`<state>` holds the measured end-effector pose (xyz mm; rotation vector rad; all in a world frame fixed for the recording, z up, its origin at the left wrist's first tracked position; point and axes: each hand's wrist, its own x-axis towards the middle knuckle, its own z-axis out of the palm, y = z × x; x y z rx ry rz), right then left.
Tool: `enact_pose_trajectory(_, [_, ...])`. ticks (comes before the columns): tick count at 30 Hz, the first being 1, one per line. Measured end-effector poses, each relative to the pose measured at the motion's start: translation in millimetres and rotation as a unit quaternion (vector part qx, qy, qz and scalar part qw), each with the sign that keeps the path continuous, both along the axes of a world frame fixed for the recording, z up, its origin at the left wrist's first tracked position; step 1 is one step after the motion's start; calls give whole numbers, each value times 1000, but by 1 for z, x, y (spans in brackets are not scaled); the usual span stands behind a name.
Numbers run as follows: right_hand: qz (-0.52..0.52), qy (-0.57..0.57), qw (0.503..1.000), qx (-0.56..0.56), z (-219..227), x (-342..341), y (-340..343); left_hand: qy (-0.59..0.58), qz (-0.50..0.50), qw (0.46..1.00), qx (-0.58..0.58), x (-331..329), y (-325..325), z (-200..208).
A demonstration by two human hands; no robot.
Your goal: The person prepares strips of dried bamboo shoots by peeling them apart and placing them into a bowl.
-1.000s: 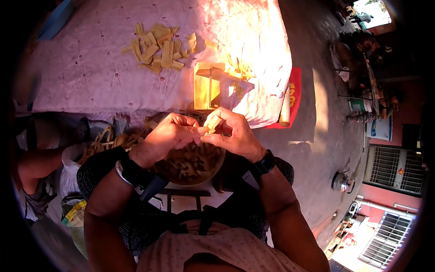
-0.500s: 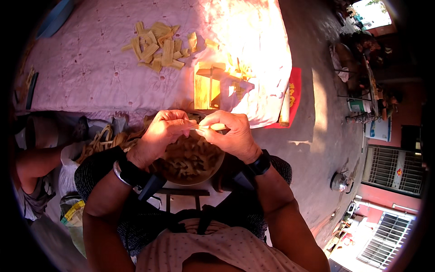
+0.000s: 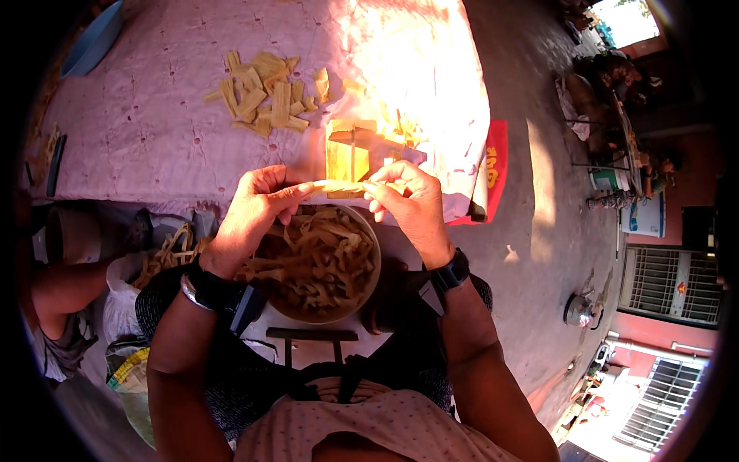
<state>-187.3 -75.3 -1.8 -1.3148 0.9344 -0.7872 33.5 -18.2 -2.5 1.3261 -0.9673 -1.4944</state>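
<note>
A pale yellow, dried-looking strip point(image 3: 339, 186) is stretched between my two hands, just off the table's front edge. My left hand point(image 3: 258, 208) pinches one end between thumb and fingers. The other end is pinched by my right hand point(image 3: 412, 202). Below them a round basin point(image 3: 377, 269) holds many curled strips point(image 3: 327, 250) of the same colour. Behind the strip, on the table, stands a yellow wooden block point(image 3: 337, 158) with a darker bar across it, partly hidden by my hands and strong sunlight. Flat, wider pieces point(image 3: 265, 92) lie in a loose pile farther back.
A pink quilted cloth point(image 3: 169, 131) covers the table. At the far left is a blue basin point(image 3: 92, 38). A red sheet point(image 3: 496, 169) hangs by the right corner. Another person's leg point(image 3: 69, 289) and a white sack point(image 3: 119, 292) are at the left; a kettle point(image 3: 579, 309) stands right.
My hands have moved apart and slightly up toward the table, the strip now showing lengthwise between them. More of the basin and its curled strips is uncovered.
</note>
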Motion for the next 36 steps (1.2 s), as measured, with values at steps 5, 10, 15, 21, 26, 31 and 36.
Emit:
enact_pose_trajectory(5, [-67, -31, 997, -8, -2, 8, -21, 15, 24, 999, -20, -8, -26, 12])
enact_pose_trajectory(10, [-77, 15, 996, -33, -21, 7, -29, -25, 48, 998, -23, -14, -36, -9])
enact_pose_trajectory(15, [-111, 178, 953, -221, -37, 2, -25, -300, 37, 948, -96, -14, -32, -31])
enact_pose_trajectory(21, [-25, 149, 894, -421, 7, 8, 4, -103, -50, 993, -24, -20, -7, -9])
enact_pose_trajectory(26, [15, 201, 897, -393, -10, 23, 39, 117, -113, 985, 58, -42, 20, -22])
enact_pose_trajectory(31, [9, 213, 914, -345, -10, 20, 34, 63, -167, 983, 37, -29, 26, -6])
enact_pose_trajectory(36, [-21, 185, 933, -307, -2, 5, 18, -39, -188, 981, 15, -21, 21, 14])
